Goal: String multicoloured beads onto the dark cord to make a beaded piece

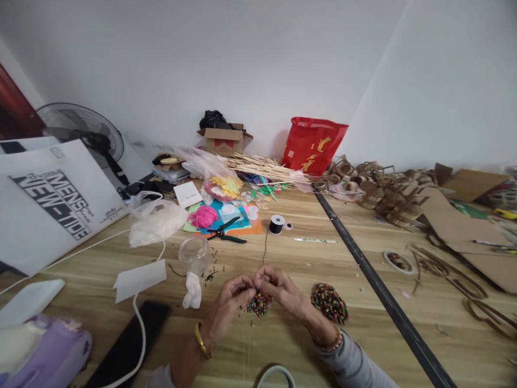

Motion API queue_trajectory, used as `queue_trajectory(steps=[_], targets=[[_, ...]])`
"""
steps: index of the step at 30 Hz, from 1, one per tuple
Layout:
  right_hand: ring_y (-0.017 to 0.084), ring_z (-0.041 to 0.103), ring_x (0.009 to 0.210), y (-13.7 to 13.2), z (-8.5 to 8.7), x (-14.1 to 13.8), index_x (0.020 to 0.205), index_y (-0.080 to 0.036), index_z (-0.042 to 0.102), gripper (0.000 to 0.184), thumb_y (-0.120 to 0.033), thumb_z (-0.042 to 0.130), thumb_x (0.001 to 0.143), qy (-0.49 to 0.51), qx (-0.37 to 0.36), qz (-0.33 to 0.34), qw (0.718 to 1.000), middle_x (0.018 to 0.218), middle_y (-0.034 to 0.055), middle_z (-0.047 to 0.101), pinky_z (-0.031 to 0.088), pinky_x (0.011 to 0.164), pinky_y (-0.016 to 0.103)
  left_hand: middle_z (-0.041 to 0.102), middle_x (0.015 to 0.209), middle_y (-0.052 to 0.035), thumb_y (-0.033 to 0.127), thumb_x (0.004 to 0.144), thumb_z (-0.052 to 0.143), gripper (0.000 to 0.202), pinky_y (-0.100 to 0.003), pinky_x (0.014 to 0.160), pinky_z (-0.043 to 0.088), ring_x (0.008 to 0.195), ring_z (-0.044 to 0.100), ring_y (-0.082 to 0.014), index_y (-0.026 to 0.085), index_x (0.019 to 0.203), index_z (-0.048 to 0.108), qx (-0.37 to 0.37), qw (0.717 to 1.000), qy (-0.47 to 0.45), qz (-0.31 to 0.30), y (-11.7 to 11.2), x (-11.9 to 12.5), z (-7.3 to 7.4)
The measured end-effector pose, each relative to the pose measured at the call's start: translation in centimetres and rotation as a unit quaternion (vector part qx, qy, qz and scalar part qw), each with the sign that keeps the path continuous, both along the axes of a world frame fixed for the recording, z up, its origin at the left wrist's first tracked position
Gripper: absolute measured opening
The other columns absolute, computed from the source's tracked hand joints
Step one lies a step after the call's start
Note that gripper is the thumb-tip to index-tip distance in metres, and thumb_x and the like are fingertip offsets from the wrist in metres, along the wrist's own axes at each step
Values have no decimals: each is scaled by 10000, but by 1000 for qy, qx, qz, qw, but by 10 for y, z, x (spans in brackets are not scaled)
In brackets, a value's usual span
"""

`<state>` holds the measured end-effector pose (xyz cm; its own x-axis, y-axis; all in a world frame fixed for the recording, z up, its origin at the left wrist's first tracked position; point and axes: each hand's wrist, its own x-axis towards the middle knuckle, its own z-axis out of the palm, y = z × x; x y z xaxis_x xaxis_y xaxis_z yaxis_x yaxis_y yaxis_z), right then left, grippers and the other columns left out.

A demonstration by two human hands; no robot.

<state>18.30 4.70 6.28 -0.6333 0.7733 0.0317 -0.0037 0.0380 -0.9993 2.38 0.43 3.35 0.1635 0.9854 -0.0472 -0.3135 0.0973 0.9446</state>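
My left hand and my right hand meet at the fingertips just above a small cluster of coloured beads, and both pinch it. A thin black thread runs from my fingers up to a black thread spool. A larger round patch of coloured beads lies on the wooden table to the right of my right hand. A gold bangle sits on my left wrist and a beaded bracelet on my right.
Black pliers, a clear plastic jar, a crumpled tissue, a white cable and a black phone lie left of my hands. Cardboard pieces crowd the right. A red bag and a fan stand behind.
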Motion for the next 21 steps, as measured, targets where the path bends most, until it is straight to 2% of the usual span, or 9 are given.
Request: queue_trajectory(steps=[9,17,21], targets=[[85,362,522,-9,9,-1,767,-166,508,449,-606,523,855,-28,62,-18,998,586,-54,426,290,486,202,466,565,58,321,688,708,201,-208,491,314,510,374,-92,155,720,600,0,1000,-14,-9,-1,2,2],[122,501,570,-15,13,-1,783,-194,517,354,-500,443,944,-53,157,-19,986,628,-15,565,380,552,229,458,544,57,306,698,667,167,-214,489,318,502,376,-99,163,704,581,-7,1000,-17,-11,-1,4,-2],[128,547,595,-14,11,-1,805,-193,523,340,-485,431,955,-61,165,-14,984,651,-4,600,401,566,227,471,561,50,290,709,663,153,-222,513,322,526,391,-108,159,711,583,5,1000,-14,-11,-1,4,-5]])
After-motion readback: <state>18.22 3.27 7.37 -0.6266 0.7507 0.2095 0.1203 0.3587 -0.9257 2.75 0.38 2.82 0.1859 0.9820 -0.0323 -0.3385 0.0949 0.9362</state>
